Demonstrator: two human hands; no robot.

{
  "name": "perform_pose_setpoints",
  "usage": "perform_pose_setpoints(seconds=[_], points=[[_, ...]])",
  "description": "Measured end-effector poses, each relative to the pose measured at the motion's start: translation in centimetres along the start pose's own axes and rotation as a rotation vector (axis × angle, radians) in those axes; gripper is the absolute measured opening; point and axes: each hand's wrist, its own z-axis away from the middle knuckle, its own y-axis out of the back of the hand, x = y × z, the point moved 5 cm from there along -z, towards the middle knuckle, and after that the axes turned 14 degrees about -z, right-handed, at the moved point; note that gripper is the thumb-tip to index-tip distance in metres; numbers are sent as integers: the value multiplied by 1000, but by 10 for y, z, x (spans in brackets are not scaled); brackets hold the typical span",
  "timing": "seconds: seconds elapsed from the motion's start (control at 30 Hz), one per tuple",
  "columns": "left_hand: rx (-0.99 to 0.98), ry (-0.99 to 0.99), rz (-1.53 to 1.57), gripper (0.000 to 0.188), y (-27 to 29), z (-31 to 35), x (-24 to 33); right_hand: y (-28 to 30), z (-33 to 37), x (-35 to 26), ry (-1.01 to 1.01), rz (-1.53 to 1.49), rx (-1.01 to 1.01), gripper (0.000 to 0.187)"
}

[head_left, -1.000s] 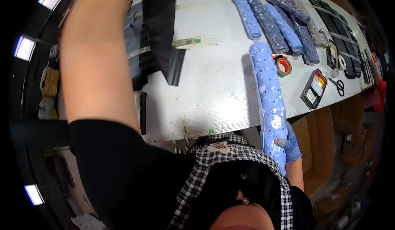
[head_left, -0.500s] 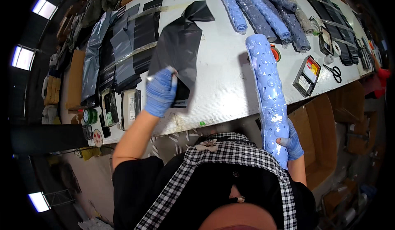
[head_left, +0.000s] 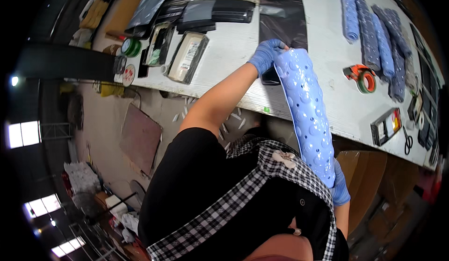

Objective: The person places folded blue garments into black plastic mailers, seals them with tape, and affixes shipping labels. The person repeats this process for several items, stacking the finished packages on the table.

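Roll (head_left: 307, 116) is held low by the curled right hand (head_left: 341, 187); left hand (head_left: 265, 56) is at its top, can't tell its grip.

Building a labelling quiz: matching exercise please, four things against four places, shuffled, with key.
1. Thick light-blue bubbled plastic roll
2. Black-handled scissors
3. Orange tape dispenser
4. Flat black plastic bag

A. Right of the open rectangular black box
B. Just beyond the blue-gloved left hand
C. Ends at left hand and blue-gloved right hand
D. Nearside of the leftmost slim light-blue roll

Pairs: 1-C, 2-A, 3-D, 4-B
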Motion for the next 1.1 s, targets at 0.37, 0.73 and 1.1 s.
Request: perform_pose_setpoints(seconds=[0.37,0.73,1.1], points=[[82,-522,-1451,15,-25,31,72,3,-22,6,-161,10,76,97],[366,-1127,-1265,31,-82,97,90,-17,-42,8,-186,-240,161,106],[332,115,-697,48,12,1,-89,0,-58,13,-200,-91,156,109]])
